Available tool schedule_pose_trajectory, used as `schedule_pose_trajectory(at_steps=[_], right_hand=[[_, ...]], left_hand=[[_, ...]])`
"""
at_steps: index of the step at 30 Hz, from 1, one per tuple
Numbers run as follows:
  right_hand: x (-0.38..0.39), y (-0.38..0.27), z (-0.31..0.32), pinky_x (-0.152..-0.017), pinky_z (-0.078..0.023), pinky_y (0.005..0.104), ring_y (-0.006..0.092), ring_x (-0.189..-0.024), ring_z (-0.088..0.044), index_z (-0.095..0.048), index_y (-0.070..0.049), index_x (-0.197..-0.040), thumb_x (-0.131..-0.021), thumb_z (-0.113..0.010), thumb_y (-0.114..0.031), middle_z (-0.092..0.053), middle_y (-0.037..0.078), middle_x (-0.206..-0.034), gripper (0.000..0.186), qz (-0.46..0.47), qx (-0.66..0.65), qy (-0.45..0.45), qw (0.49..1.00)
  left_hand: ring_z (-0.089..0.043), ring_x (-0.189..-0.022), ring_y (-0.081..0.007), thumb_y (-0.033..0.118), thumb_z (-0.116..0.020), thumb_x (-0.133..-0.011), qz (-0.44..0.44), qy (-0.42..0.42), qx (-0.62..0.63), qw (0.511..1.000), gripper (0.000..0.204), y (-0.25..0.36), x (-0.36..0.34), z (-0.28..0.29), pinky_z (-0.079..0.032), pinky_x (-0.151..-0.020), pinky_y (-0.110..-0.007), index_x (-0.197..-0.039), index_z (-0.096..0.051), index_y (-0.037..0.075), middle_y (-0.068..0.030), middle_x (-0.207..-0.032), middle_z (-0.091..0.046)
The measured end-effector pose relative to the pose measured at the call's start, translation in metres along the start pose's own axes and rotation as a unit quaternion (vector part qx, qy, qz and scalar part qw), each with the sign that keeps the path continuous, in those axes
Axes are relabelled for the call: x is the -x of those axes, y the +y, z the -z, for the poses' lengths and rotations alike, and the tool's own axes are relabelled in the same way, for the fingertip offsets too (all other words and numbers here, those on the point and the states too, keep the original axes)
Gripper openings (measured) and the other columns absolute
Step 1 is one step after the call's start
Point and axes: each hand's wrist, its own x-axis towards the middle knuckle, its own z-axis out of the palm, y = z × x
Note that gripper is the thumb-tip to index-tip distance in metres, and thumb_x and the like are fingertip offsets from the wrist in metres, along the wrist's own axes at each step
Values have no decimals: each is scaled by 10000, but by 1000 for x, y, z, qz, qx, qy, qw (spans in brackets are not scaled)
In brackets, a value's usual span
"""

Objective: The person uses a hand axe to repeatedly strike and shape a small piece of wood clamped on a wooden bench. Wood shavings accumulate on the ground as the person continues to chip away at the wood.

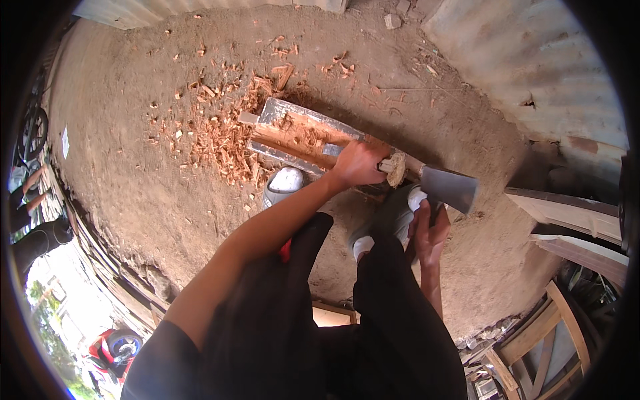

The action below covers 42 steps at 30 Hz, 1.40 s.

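Note:
A long wooden block (301,109) lies on the ground before me, its hollowed middle orange-brown and its outer faces grey and worn. My left hand (360,163) is wrapped round a chisel (331,150), whose flat metal blade lies in the hollow. The frayed, splayed end of its wooden handle (396,170) sticks out to the right of my fist. My right hand (429,230) is closed on a hatchet (451,189) with a broad grey blade. The hatchet's back end is close to the chisel's handle end; I cannot tell if they touch. Most of its handle is hidden.
Wood chips (223,143) are strewn left of and beyond the block. My left shoe (284,185) stands against its near side. Corrugated metal sheets (527,67) stand at far right, wooden frames (553,333) at near right. A red motorcycle (110,353) and a person's arm (33,180) show at left.

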Motion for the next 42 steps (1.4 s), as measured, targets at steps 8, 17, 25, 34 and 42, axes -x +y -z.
schedule_pose_trajectory(at_steps=[8,17,25,34,42], right_hand=[[-9,-3,-3,-412,-384,295,120,-451,-497,-526,-11,-879,-1057,-594,-293,-528,41,-613,340,-6,18,-20,1000],[-8,7,-3,-420,-385,288,119,-461,-502,-527,-25,-875,-1059,-589,-266,-519,40,-616,309,17,-30,-27,999],[-18,-1,-1,-420,-384,286,114,-471,-500,-522,-24,-898,-1049,-615,-286,-526,37,-635,317,9,10,-37,999],[-10,-3,-13,-439,-383,286,99,-484,-507,-566,-29,-898,-1043,-619,-283,-535,23,-608,297,-4,52,-42,998],[-7,-8,-9,-458,-398,270,113,-473,-498,-569,7,-964,-1044,-616,-259,-527,27,-624,282,-24,51,-60,997]], left_hand=[[-709,-671,-351,267,-733,-671,-17,31,-6,999,347,2,-5,4,-576,-656,-474,-987,-729,124,-162,-688,-694],[-714,-696,-359,285,-720,-676,-4,-16,-35,999,396,-6,-4,1,-579,-668,-479,-1039,-730,127,-176,-718,-701],[-713,-695,-366,290,-714,-679,-8,-14,-24,1000,395,-8,-6,6,-577,-674,-489,-1041,-715,130,-169,-719,-705],[-722,-761,-362,286,-720,-697,9,-27,-37,999,334,-12,0,11,-580,-683,-484,-986,-699,120,-177,-799,-723],[-727,-807,-361,268,-719,-685,7,-22,-25,999,393,-3,-2,17,-586,-724,-476,-1044,-711,108,-182,-872,-734]])
